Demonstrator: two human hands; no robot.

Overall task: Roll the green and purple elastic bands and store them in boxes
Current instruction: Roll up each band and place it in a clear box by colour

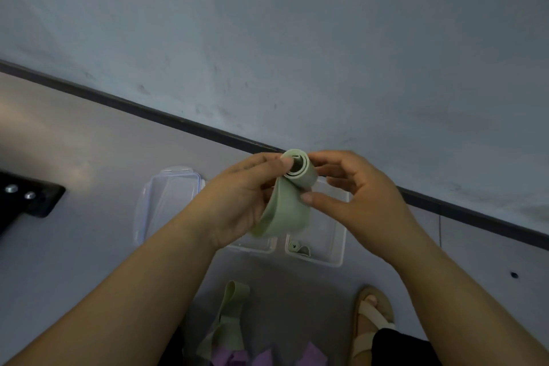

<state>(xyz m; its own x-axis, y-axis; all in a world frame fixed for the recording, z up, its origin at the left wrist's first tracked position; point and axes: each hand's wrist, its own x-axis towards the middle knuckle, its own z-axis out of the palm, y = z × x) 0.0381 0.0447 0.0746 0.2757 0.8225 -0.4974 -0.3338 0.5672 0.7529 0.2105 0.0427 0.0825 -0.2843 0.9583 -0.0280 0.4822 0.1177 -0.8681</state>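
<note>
One black bracket (32,199) with bolts lies far left on floor. Clear lid (166,202) flat on floor beside it. Left hand (237,202) raised, fingers (267,162) and thumb pinching coiled end of green band (285,211). Loose green band (231,300) lies below on floor, purple bands (267,356) at bottom edge. Held band half rolled, tail hanging above clear box (338,235); rolled green band (297,247) sits inside the box. Right hand (356,199) curled round coil, thumb pressing tail. Sandalled foot (371,315) lower right.
</note>
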